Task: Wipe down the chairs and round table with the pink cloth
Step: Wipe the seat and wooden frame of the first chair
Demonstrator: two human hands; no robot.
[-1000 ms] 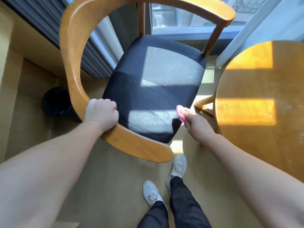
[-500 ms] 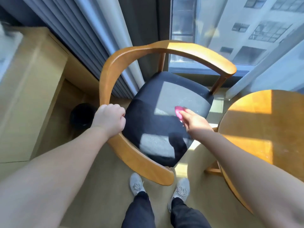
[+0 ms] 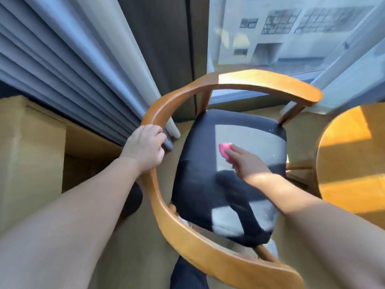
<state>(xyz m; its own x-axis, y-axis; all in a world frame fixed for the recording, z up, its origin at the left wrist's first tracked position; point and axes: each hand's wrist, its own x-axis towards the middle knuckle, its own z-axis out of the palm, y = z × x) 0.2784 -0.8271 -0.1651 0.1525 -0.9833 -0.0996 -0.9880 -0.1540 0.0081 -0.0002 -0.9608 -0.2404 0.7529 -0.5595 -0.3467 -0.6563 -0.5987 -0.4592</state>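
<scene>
Head view, seat-wiping step. My left hand (image 3: 145, 148) curls its fingers round the chair's curved wooden rail (image 3: 260, 80), bracing the chair. My right hand (image 3: 248, 163) lies flat, fingers straight and close together, pressing the pink cloth (image 3: 224, 150) onto the black seat cushion (image 3: 198, 195); the cloth shows just beyond the fingertips. I judge the next move to call for even strokes over the cushion beside the fingers, then the rail and the round table (image 3: 350, 163), well right of them.
</scene>
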